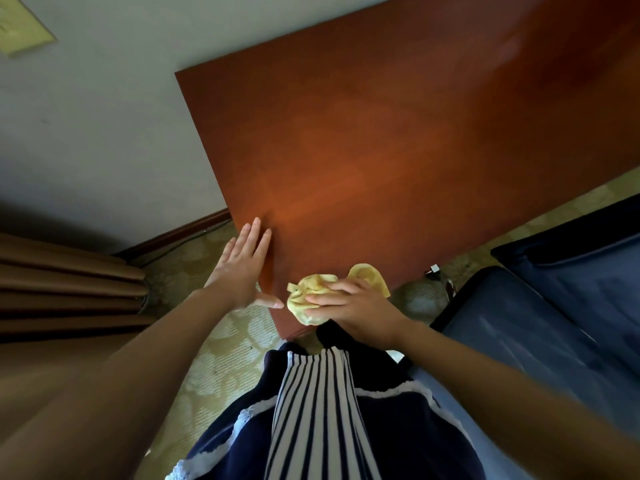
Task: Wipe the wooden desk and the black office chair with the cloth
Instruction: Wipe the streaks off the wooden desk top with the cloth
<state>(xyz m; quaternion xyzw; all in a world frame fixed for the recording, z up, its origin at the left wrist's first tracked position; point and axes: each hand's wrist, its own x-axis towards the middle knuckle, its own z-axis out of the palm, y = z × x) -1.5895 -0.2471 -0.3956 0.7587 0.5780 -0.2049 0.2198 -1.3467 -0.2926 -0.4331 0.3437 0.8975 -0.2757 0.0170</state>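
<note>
The reddish-brown wooden desk (381,133) fills the upper middle of the head view, its near corner just in front of me. A crumpled yellow cloth (313,294) lies on that near corner. My right hand (353,308) lies on top of the cloth, fingers spread over it and pressing it to the wood. My left hand (242,268) rests flat at the desk's left edge, fingers straight and thumb pointing toward the cloth. The black office chair (554,327) shows as a dark, bluish seat at the right.
A white wall (104,116) runs behind the desk's left side, with a dark baseboard below. Brown curtains (62,282) hang at the left. Patterned beige carpet (221,348) covers the floor. A chair leg with a caster (434,270) shows under the desk's front edge.
</note>
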